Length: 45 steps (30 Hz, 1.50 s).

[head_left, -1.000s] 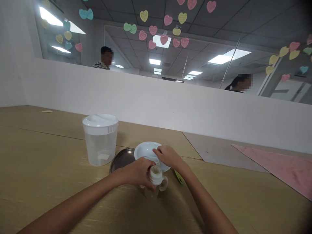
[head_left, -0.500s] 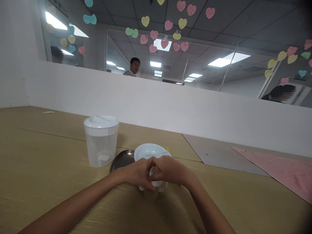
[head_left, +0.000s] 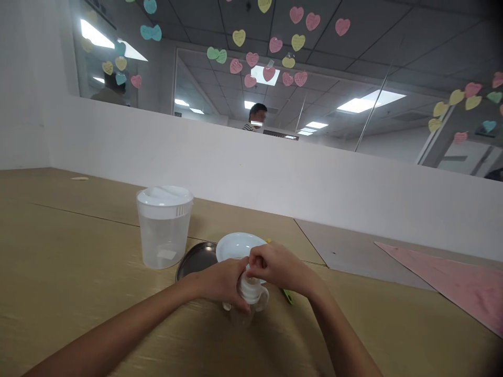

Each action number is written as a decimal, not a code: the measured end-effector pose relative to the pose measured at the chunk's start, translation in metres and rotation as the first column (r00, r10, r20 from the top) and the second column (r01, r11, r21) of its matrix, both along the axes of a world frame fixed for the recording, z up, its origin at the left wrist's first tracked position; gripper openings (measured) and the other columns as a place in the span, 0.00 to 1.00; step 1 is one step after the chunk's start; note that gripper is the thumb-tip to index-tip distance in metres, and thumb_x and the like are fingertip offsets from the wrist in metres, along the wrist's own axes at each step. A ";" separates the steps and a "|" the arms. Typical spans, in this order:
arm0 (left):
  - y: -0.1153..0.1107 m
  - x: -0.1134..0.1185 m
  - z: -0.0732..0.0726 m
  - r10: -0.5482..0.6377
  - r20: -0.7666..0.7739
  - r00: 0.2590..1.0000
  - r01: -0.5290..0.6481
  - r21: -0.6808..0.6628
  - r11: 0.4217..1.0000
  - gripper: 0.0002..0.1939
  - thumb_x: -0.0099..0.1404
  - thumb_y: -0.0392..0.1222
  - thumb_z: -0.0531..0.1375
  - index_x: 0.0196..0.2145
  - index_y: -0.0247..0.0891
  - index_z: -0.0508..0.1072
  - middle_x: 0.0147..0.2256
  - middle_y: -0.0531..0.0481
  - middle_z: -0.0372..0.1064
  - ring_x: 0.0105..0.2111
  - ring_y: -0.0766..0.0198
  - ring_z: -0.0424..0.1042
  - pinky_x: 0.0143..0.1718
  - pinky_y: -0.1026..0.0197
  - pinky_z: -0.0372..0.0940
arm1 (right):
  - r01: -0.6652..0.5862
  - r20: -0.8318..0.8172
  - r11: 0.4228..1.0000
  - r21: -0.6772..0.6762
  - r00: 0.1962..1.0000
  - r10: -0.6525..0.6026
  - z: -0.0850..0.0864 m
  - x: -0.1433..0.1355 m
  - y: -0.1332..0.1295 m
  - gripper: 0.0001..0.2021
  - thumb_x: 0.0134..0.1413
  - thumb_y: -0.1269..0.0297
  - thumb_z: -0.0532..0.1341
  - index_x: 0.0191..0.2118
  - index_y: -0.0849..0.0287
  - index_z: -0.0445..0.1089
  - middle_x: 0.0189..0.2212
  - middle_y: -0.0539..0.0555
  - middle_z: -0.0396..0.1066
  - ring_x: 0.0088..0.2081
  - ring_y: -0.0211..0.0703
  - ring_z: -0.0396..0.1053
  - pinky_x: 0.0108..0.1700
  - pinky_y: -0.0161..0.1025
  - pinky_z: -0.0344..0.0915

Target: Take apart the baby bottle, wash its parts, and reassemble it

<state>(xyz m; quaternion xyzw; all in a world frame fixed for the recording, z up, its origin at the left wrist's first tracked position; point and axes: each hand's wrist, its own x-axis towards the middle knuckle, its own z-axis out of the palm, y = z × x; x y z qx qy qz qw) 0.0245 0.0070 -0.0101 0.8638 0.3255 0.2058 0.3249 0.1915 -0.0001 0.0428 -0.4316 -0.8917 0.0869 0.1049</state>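
Note:
A translucent bottle (head_left: 251, 291) with a ringed white neck and side handles stands upright on the table in front of me. My left hand (head_left: 226, 280) is wrapped round the left side of its neck. Just above the mouth of the bottle, my right hand (head_left: 271, 264) has its fingers closed in a pinch; what is between them is hidden. Behind both hands lies a white bowl (head_left: 237, 242), partly covered by them. A dark metal plate (head_left: 195, 258) lies left of the bowl, behind my left hand.
A translucent lidded bucket (head_left: 164, 238) stands to the left on the wooden table (head_left: 78, 272). A green-handled thing (head_left: 288, 297) shows beside my right wrist. On the right lie a grey sheet (head_left: 341, 256) and a pink sheet (head_left: 451, 283). A white wall (head_left: 251, 167) rises behind.
My right hand has moved up and right, away from my left, uncovering the bottle's neck. My left hand keeps its grip. Beyond the window, a person in stripes has moved right.

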 end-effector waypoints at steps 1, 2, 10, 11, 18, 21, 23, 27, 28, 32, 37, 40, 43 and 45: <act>0.000 0.000 0.000 -0.006 0.001 1.000 0.006 0.000 1.000 0.30 0.40 0.42 0.68 0.43 0.40 0.67 0.39 0.52 0.69 0.39 0.59 0.68 0.36 0.64 0.61 | -0.058 -0.022 0.998 -0.015 0.998 0.058 0.002 0.001 -0.001 0.04 0.47 0.70 0.57 0.27 0.58 0.69 0.24 0.48 0.68 0.27 0.35 0.62 0.27 0.32 0.54; 0.001 -0.001 0.000 -0.011 0.001 1.000 0.011 0.000 1.000 0.29 0.41 0.42 0.68 0.42 0.40 0.67 0.39 0.52 0.70 0.39 0.58 0.68 0.37 0.64 0.61 | -0.108 -0.051 0.994 -0.028 0.993 0.106 0.004 0.003 -0.001 0.06 0.48 0.72 0.56 0.29 0.58 0.70 0.26 0.48 0.70 0.29 0.35 0.63 0.29 0.32 0.56; 0.003 -0.005 -0.002 -0.029 0.046 0.999 0.028 0.014 0.999 0.36 0.41 0.46 0.67 0.49 0.41 0.62 0.43 0.50 0.67 0.40 0.58 0.66 0.38 0.62 0.61 | -0.096 -0.269 0.995 -0.023 0.959 0.086 0.022 0.018 -0.005 0.09 0.50 0.71 0.55 0.34 0.55 0.72 0.34 0.50 0.71 0.36 0.37 0.67 0.37 0.34 0.63; 0.003 -0.005 0.000 -0.035 0.062 0.997 0.034 0.010 0.999 0.38 0.40 0.47 0.68 0.49 0.40 0.61 0.43 0.50 0.67 0.40 0.59 0.66 0.39 0.61 0.61 | -0.070 -0.306 0.998 0.007 0.950 0.069 0.024 0.019 -0.006 0.09 0.50 0.70 0.56 0.35 0.55 0.72 0.35 0.50 0.71 0.37 0.38 0.67 0.38 0.35 0.63; 0.000 -0.007 0.018 0.118 0.247 0.962 -0.135 0.056 0.989 0.22 0.55 0.53 0.59 0.45 0.39 0.69 0.46 0.48 0.67 0.43 0.59 0.65 0.43 0.60 0.60 | 0.155 -0.615 0.967 0.201 0.789 0.001 0.032 0.020 -0.010 0.07 0.50 0.64 0.58 0.35 0.56 0.72 0.36 0.52 0.72 0.40 0.42 0.67 0.45 0.41 0.63; 0.000 -0.006 0.020 0.140 0.330 0.934 -0.153 0.014 0.988 0.18 0.63 0.51 0.50 0.39 0.37 0.72 0.43 0.47 0.70 0.40 0.61 0.67 0.39 0.63 0.62 | 0.213 -0.708 0.953 0.214 0.706 0.001 0.031 0.021 -0.008 0.08 0.48 0.62 0.60 0.35 0.56 0.72 0.36 0.53 0.72 0.39 0.43 0.68 0.45 0.43 0.64; 0.002 -0.006 0.019 0.156 0.366 0.917 -0.180 0.032 0.983 0.19 0.64 0.50 0.49 0.36 0.36 0.74 0.41 0.47 0.71 0.41 0.61 0.67 0.40 0.63 0.61 | 0.247 -0.742 0.948 0.203 0.671 -0.015 0.028 0.021 -0.004 0.08 0.47 0.63 0.60 0.34 0.57 0.73 0.36 0.53 0.72 0.39 0.43 0.68 0.45 0.44 0.64; 0.012 -0.007 0.014 0.201 0.371 0.907 -0.251 0.091 0.964 0.20 0.65 0.51 0.48 0.35 0.35 0.74 0.35 0.48 0.72 0.36 0.63 0.68 0.38 0.64 0.60 | 0.314 -0.768 0.935 0.163 0.636 -0.079 0.023 0.020 0.005 0.08 0.45 0.64 0.61 0.33 0.58 0.73 0.33 0.53 0.73 0.37 0.42 0.69 0.44 0.43 0.65; 0.015 -0.008 0.012 0.215 0.355 0.910 -0.267 0.104 0.958 0.21 0.65 0.51 0.47 0.36 0.35 0.74 0.34 0.49 0.72 0.33 0.64 0.67 0.36 0.64 0.60 | 0.326 -0.765 0.932 0.159 0.637 -0.092 0.022 0.019 0.007 0.08 0.44 0.64 0.61 0.33 0.58 0.73 0.33 0.53 0.74 0.36 0.42 0.69 0.44 0.43 0.65; 0.026 -0.011 0.005 0.262 0.267 0.927 -0.319 0.197 0.927 0.21 0.65 0.50 0.46 0.35 0.35 0.74 0.32 0.49 0.71 0.32 0.64 0.66 0.36 0.64 0.59 | 0.384 -0.766 0.905 0.182 0.632 -0.114 0.020 0.020 0.010 0.09 0.44 0.63 0.61 0.33 0.59 0.73 0.31 0.53 0.73 0.34 0.43 0.69 0.43 0.43 0.65; 0.039 -0.014 -0.009 0.340 0.126 0.932 -0.362 0.340 0.868 0.18 0.65 0.47 0.48 0.39 0.37 0.74 0.37 0.46 0.73 0.39 0.59 0.67 0.41 0.61 0.58 | 0.535 -0.801 0.817 0.216 0.576 -0.165 0.026 0.028 0.006 0.10 0.46 0.62 0.59 0.35 0.58 0.72 0.32 0.53 0.72 0.35 0.42 0.69 0.42 0.41 0.64; 0.043 -0.011 -0.020 0.381 0.008 0.924 -0.349 0.419 0.838 0.18 0.65 0.46 0.49 0.40 0.36 0.75 0.38 0.43 0.73 0.39 0.57 0.67 0.41 0.59 0.57 | 0.507 -0.762 0.832 0.227 0.624 -0.173 0.025 0.027 0.007 0.10 0.46 0.63 0.59 0.35 0.58 0.72 0.30 0.52 0.71 0.34 0.42 0.69 0.41 0.41 0.63; 0.045 -0.007 -0.032 0.378 -0.086 0.922 -0.306 0.437 0.846 0.17 0.64 0.46 0.50 0.38 0.36 0.76 0.34 0.42 0.74 0.38 0.55 0.68 0.41 0.57 0.58 | 0.468 -0.715 0.842 0.269 0.682 -0.151 0.019 0.021 0.011 0.09 0.46 0.65 0.59 0.34 0.58 0.73 0.29 0.52 0.71 0.33 0.41 0.68 0.41 0.40 0.63; 0.047 -0.005 -0.038 0.372 -0.101 0.923 -0.302 0.411 0.860 0.17 0.64 0.46 0.50 0.39 0.36 0.76 0.35 0.42 0.74 0.39 0.54 0.68 0.42 0.56 0.58 | 0.453 -0.691 0.849 0.272 0.706 -0.155 0.015 0.017 0.014 0.09 0.45 0.65 0.59 0.34 0.58 0.73 0.28 0.51 0.71 0.33 0.41 0.68 0.41 0.40 0.62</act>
